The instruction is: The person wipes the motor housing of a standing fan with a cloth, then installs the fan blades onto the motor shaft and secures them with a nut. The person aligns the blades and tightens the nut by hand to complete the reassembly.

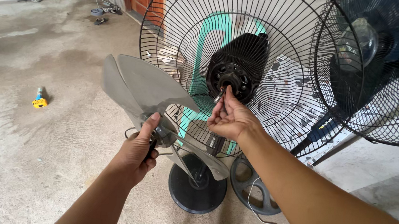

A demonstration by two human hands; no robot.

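Note:
My left hand point(138, 150) grips the hub of a grey translucent fan blade point(147, 88), held off the fan to the left. A black standing fan faces me with its rear wire guard point(187, 25) in place and the black motor housing point(234, 65) at its centre. Just in front of the motor shaft, the fingers of my right hand point(231, 118) pinch a small dark metal part point(219, 97). The fan's round black base point(197, 188) stands on the concrete floor below.
A second black wire guard point(389, 108) leans at the right. A teal plastic chair point(210, 37) shows behind the fan. Another round base point(253, 187) and a white cord point(267, 220) lie on the floor. A small yellow tool point(39, 100) lies at left.

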